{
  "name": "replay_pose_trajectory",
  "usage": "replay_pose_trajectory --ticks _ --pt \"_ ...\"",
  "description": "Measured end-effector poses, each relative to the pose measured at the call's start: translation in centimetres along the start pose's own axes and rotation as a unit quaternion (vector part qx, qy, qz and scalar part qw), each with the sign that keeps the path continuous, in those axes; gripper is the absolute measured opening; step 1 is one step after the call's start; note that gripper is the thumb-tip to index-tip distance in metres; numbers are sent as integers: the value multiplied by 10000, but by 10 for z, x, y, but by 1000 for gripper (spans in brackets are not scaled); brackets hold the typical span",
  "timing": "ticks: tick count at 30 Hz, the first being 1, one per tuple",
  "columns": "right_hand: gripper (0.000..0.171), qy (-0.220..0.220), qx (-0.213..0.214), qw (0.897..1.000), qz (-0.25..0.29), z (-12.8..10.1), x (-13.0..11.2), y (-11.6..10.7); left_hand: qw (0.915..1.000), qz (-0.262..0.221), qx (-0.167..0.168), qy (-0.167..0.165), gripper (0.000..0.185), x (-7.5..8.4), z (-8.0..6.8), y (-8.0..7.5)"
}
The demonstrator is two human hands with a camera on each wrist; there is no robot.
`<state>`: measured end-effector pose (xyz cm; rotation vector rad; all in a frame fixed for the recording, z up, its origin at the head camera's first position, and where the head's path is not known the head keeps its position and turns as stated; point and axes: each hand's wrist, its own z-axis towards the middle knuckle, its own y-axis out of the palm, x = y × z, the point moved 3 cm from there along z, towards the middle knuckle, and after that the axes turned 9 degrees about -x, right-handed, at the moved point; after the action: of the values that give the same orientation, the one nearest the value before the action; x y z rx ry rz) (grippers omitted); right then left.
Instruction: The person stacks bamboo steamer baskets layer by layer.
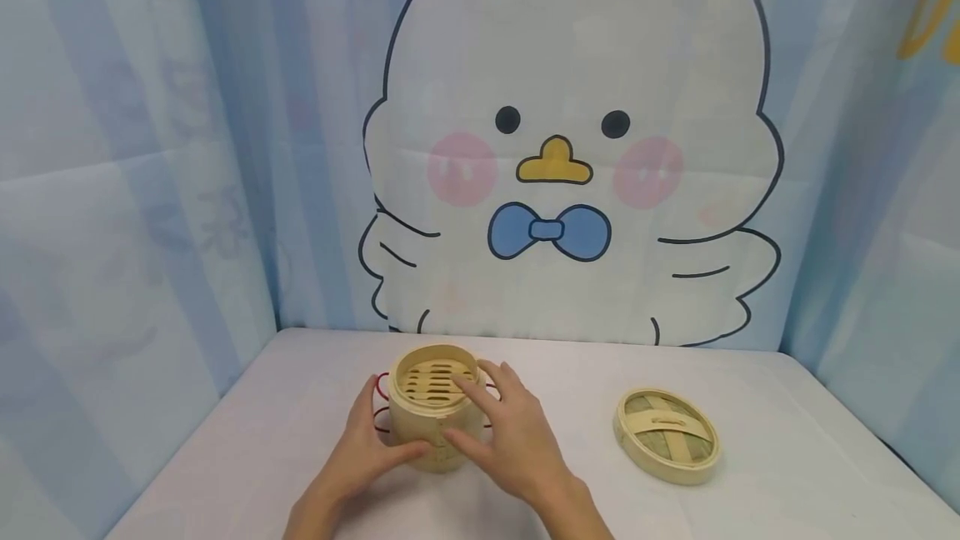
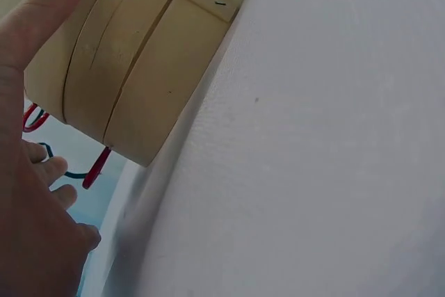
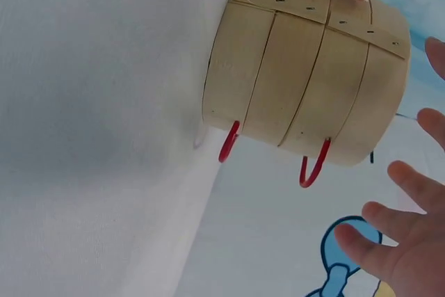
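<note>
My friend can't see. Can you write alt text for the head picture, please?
A person's left hand and right hand surround a stacked bamboo steamer on a white table. A round lid lies to the right. A big cartoon bird decorates the backdrop.

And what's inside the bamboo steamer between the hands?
The bamboo steamer has an open top showing a slatted rack with nothing visible on it. The right hand covers part of the rack's edge. Anything beneath the rack cannot be seen.

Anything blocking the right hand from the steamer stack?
Nothing separate visible between the right hand and the bamboo steamer stack. Only the stack's own red handles jut out on that side; the steamer lid lies farther right.
</note>
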<state>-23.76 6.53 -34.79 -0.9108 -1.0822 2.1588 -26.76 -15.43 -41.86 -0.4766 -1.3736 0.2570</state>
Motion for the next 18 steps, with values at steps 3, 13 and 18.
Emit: replay_pose_trajectory --ticks 3,13,18 --pt "60 164 -94 9998 -13 -2 2 -3 10000 19 -7 -20 130 2 0 -2" --pt "63 490 -94 9985 -214 -15 15 -19 9998 153 41 -105 130 13 1 -2" --pt "63 653 -56 9974 -298 -22 24 -27 9996 201 142 123 128 20 2 1"
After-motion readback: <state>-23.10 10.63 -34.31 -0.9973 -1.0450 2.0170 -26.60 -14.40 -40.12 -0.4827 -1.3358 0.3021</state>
